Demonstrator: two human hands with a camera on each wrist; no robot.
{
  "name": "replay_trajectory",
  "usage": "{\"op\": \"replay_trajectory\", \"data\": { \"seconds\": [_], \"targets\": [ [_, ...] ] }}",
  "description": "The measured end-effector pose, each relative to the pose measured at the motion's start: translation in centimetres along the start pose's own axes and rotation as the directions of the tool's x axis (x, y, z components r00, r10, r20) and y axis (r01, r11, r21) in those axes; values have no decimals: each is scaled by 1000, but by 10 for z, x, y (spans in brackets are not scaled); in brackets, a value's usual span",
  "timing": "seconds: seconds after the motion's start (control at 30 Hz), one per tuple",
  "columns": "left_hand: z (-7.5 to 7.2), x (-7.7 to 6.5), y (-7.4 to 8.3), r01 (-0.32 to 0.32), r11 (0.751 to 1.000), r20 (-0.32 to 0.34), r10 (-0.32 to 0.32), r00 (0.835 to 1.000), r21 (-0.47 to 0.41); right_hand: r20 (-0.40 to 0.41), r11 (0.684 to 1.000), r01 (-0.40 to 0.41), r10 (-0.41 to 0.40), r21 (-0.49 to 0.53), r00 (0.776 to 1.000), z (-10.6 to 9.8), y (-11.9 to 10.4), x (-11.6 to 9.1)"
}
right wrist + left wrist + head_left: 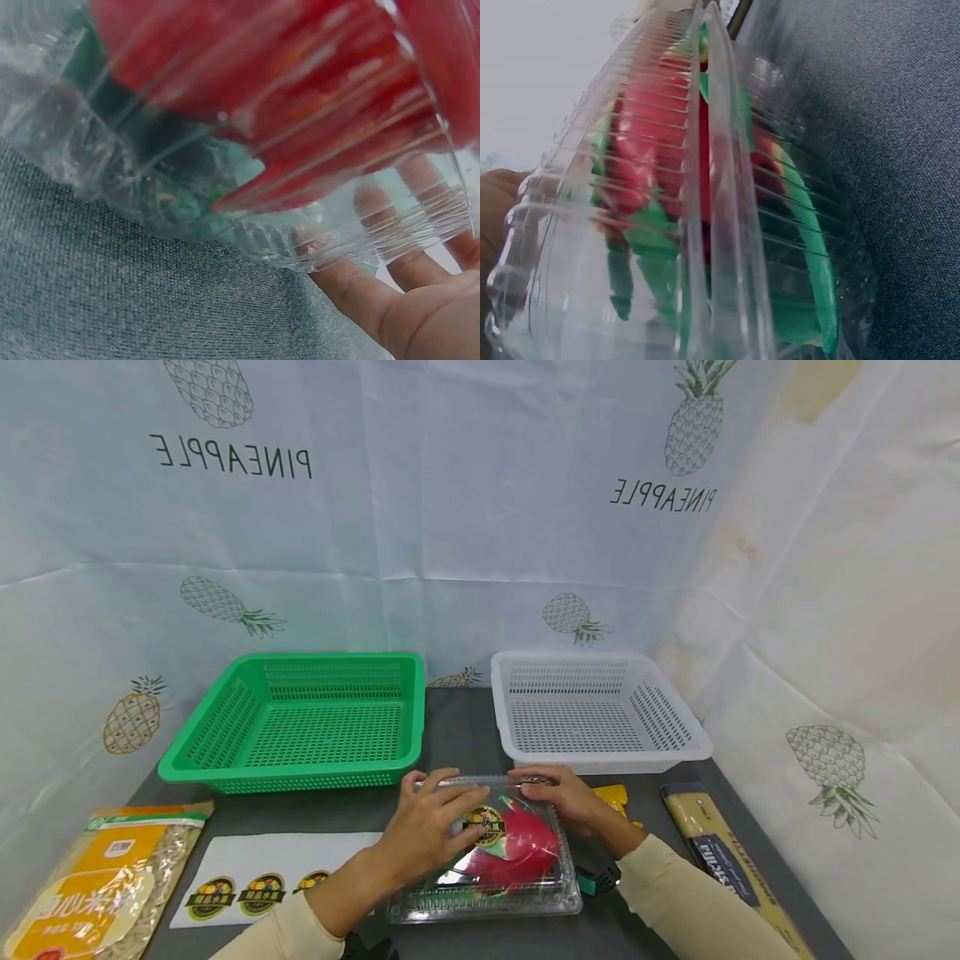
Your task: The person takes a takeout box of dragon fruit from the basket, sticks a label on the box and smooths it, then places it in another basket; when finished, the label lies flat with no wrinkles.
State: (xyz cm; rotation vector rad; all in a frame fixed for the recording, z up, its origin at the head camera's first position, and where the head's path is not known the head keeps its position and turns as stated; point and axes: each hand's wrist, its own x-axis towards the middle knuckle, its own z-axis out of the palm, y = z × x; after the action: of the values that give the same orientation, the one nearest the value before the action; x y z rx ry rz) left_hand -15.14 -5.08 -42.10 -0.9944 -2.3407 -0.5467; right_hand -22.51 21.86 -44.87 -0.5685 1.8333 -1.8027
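Observation:
A clear plastic clamshell box (517, 902) lies on the dark table with its lid down. Inside it is a red dragon fruit (528, 847) with green scales, and a round black-and-gold sticker (485, 825) shows on the lid. Across the left part of the lid rests my left hand (431, 822), fingers spread, the thumb side beside the sticker. My right hand (566, 797) grips the far right corner of the box. In the right wrist view, the fingers (356, 292) lie against the clear wall. The left wrist view shows the box rims (712, 187) close together.
Behind the box stand a green basket (292, 777) and a white basket (600, 758). A white sticker sheet (225, 860) and a bag of oats (105, 885) lie left. Rightward are a yellow packet (611, 795) and a long brown pasta pack (727, 860).

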Motion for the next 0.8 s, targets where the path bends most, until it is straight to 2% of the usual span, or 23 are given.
{"op": "replay_trajectory", "data": {
  "seconds": [0.1,0.2,0.27,0.4,0.5,0.6,0.67,0.8],
  "targets": [
    [-1,-1,0,96,994,52,-93,994,-46,3,1000,-3,3,6,1000,0,1,1],
    [-3,1,2,206,977,133,-197,971,-57,3,1000,-3,3,6,1000,0,2,2],
    [-4,4,4,272,962,198,-259,945,-38,2,1000,-2,2,4,1000,0,2,2],
    [-5,11,7,367,929,304,-360,882,35,0,1000,0,0,-3,1000,0,2,3],
    [-6,15,9,421,904,342,-419,841,70,6,1000,6,-6,1,1000,1,2,3],
    [-5,18,10,466,881,361,-462,810,81,2,1000,5,-5,1,1000,1,2,3],
    [-4,20,11,489,868,370,-484,793,87,-7,1000,2,-2,-5,1000,1,2,3],
    [0,24,12,522,846,370,-521,769,108,-27,1000,-5,4,-20,1000,1,2,2]
  ]
}}
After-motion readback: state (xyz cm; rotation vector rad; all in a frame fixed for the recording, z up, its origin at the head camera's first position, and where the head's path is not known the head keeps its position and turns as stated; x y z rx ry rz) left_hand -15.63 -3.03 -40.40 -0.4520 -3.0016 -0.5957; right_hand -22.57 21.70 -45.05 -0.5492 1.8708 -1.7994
